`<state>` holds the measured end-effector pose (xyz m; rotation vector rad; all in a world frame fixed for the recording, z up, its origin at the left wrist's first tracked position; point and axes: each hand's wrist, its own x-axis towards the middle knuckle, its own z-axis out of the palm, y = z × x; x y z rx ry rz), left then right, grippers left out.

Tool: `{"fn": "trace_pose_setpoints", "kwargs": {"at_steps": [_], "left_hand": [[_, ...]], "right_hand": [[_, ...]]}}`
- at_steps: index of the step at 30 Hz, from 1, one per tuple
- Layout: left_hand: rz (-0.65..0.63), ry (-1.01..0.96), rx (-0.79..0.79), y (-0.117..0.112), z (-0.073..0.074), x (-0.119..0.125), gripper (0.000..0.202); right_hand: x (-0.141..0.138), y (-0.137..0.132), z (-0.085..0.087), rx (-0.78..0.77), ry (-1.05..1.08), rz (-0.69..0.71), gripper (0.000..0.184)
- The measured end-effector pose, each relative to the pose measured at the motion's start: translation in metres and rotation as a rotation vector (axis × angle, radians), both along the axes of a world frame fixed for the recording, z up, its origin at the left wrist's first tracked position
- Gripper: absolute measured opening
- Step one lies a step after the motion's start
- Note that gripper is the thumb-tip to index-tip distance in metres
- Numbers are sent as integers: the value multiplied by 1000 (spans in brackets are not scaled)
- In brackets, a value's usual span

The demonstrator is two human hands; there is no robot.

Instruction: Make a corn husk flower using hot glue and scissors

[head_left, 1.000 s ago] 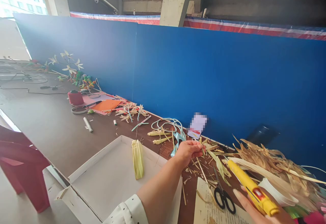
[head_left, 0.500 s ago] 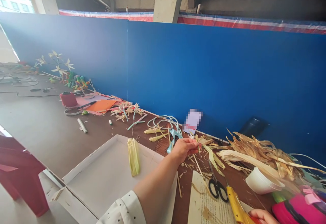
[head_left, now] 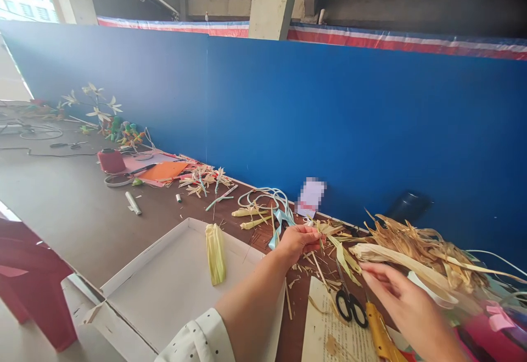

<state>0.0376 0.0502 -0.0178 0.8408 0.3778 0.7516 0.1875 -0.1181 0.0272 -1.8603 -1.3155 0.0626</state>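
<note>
My left hand reaches forward over the brown table, its fingers pinched on a thin dried husk strip among loose scraps. My right hand hovers over the black-handled scissors and holds nothing, fingers loosely apart and pointing left. The yellow glue gun lies on a printed paper sheet just under that hand. A pile of dried corn husks spreads to the right, with a white cup partly hidden behind my right hand.
A white cardboard tray holds a folded pale green husk. Light blue ribbon, orange paper, a red spool, husk flowers and cables lie along the blue partition. A red chair stands at left.
My right hand has let go of the yellow glue gun, which now lies on the paper, and has risen over the scissors. My left hand has stayed pinched at the husk scraps.
</note>
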Motion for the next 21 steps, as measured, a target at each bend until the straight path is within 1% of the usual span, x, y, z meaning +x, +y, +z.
{"fn": "trace_pose_setpoints", "kwargs": {"at_steps": [1,2,3,5,8,13,18,21], "left_hand": [[1,0,1,0,0,0,38],[3,-5,4,1,-1,0,38],[6,-13,7,1,-1,0,38],[16,-30,14,2,-1,-1,38],[25,-46,13,3,-1,-2,38],[35,-72,-4,3,0,-3,37],[66,-61,-7,4,0,-3,38],[54,-55,9,5,0,-4,39]], "right_hand": [[-9,17,1,-47,132,48,37],[-18,34,-1,-37,252,48,39],[-25,50,-3,-18,373,12,41],[-36,76,-8,70,614,-115,43],[-43,100,-8,106,723,-140,44],[-49,112,-1,104,876,-57,40],[-52,115,-8,126,999,-58,37],[-51,115,-12,141,1065,-5,35]]}}
